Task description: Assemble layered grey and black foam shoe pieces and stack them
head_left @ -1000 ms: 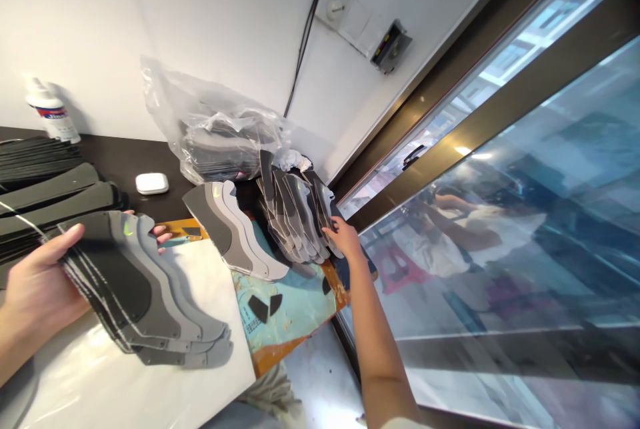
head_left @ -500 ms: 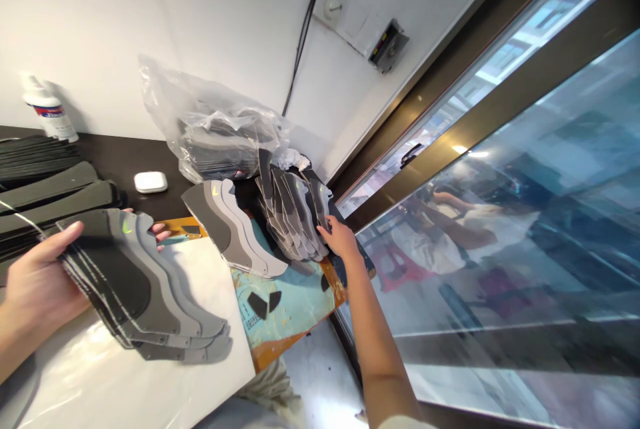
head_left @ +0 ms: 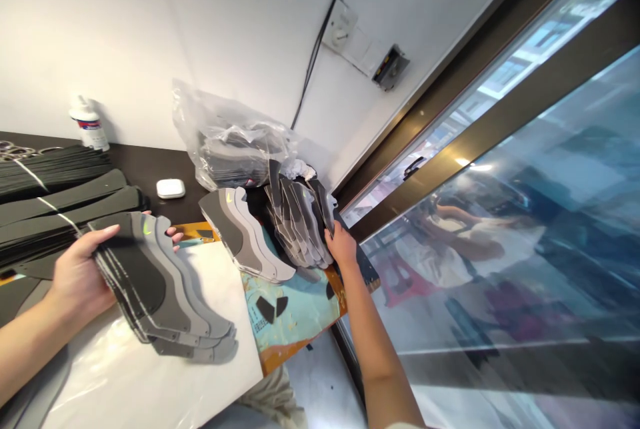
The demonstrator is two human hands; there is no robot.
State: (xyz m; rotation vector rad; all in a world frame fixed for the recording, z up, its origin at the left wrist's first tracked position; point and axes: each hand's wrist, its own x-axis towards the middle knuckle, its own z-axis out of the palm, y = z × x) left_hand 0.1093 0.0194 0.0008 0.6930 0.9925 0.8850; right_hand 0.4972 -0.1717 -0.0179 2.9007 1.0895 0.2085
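Observation:
My left hand (head_left: 85,269) is closed around a fanned stack of shoe upper panels (head_left: 145,276), dark grey shading to light grey with a small yellow-green swoosh. Its thumb lies on top and the fingertips show past the far edge. At the back right, my right hand (head_left: 343,246) pinches the lower end of a single shoe upper panel (head_left: 323,199) beside a loose pile of like panels (head_left: 297,226). Between the hands, a neat stack of the same panels (head_left: 250,232) rests on the table.
A clear plastic bag (head_left: 225,129) of more panels leans by the wall. Tied bundles of dark pieces (head_left: 65,216), a white bottle (head_left: 89,124) and a white case (head_left: 171,188) stand left. A white sheet (head_left: 200,296) covers the front. A window (head_left: 500,249) borders the right.
The view has shifted, moving the table things slightly rightward. My right hand's fingers have closed on the panel at the pile. My left hand still holds its stack.

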